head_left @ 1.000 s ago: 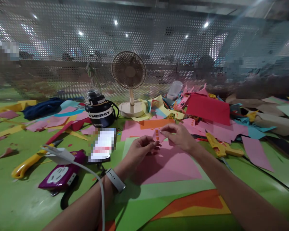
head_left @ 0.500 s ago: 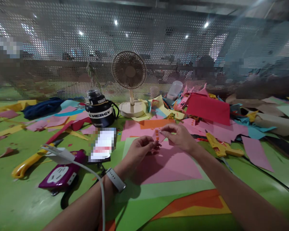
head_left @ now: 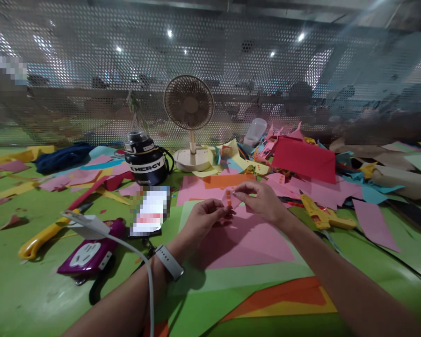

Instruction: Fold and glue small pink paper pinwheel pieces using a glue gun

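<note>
Between my two hands is a small piece of pink paper (head_left: 228,195) with a row of orange squares on it. My left hand (head_left: 208,215) pinches its lower left side, fingers closed. On its upper right, my right hand (head_left: 257,199) grips the edge between thumb and fingertips. Both hands are just above a large pink sheet (head_left: 249,248), which lies on pale green paper (head_left: 231,278). A strip of orange paper (head_left: 228,181) lies just beyond my hands. The fingers partly hide the small piece.
A yellow glue gun (head_left: 323,213) with a cord lies at right. At left are a phone (head_left: 149,210), a purple device (head_left: 87,255) and a yellow-handled tool (head_left: 42,238). Behind stand a black jug (head_left: 147,164) and a fan (head_left: 189,105). Paper scraps (head_left: 301,159) pile up back right.
Almost nothing differs. Both hands keep hold of the small pink paper in the same place; the whole view has shifted very slightly.
</note>
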Action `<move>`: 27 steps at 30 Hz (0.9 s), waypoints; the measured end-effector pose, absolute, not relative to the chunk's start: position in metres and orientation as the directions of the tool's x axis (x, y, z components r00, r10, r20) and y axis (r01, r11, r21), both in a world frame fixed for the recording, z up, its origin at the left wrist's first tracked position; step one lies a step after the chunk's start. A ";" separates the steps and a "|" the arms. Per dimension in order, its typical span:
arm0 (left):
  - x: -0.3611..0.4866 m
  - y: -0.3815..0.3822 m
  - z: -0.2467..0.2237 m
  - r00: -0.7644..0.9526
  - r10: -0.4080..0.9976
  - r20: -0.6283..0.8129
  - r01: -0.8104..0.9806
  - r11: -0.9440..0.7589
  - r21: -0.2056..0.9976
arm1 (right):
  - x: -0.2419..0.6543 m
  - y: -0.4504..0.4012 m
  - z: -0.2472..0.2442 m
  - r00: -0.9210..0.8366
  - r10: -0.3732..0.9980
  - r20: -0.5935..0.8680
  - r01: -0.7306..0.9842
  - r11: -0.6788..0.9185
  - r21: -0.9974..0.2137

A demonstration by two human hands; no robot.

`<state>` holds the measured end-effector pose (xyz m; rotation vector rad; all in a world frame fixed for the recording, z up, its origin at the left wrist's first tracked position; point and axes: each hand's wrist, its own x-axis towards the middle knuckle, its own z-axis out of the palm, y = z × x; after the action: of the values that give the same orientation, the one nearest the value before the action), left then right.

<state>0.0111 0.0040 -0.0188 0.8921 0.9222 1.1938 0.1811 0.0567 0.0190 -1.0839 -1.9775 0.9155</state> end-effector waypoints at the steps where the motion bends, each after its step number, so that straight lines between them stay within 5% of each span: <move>1: 0.011 0.004 -0.019 0.126 0.986 -0.112 -0.356 0.150 0.922 | 0.181 0.057 0.019 -0.415 0.878 0.238 0.391 0.409 -0.825; 27: 0.011 0.004 -0.024 0.168 0.968 -0.187 -0.458 0.245 0.854 | 0.182 0.056 0.017 -0.425 0.828 0.366 0.425 0.539 -0.727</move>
<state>0.0106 0.0040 -0.0242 0.7406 0.8612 1.1583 0.1817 0.0556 0.0166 -1.0100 -2.0511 0.7096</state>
